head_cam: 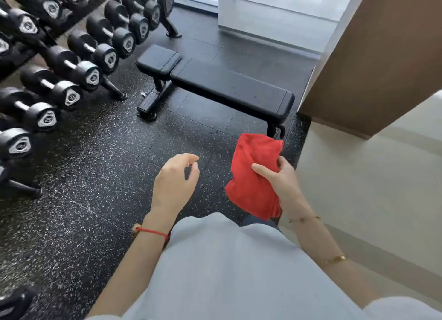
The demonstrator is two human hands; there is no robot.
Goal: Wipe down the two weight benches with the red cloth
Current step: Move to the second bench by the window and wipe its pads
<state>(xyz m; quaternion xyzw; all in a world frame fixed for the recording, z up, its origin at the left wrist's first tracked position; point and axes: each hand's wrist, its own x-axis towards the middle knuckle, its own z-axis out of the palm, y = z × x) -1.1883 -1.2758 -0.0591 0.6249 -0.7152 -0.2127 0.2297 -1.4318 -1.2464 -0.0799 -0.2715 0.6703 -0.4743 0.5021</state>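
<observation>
You stand on a black speckled gym floor. Your right hand grips the folded red cloth, thumb across its front and fingers curled behind, at about four o'clock in your view. Your left hand hangs beside it, holding nothing, fingers loosely curled. One black bench lies flat at twelve o'clock, apart from the cloth. A dumbbell rack fills ten o'clock.

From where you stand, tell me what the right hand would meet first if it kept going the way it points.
Probably the bench: the right hand, gripping the cloth, points forward toward the pad's near end. Nothing shows between them, though depth is hard to judge.
</observation>
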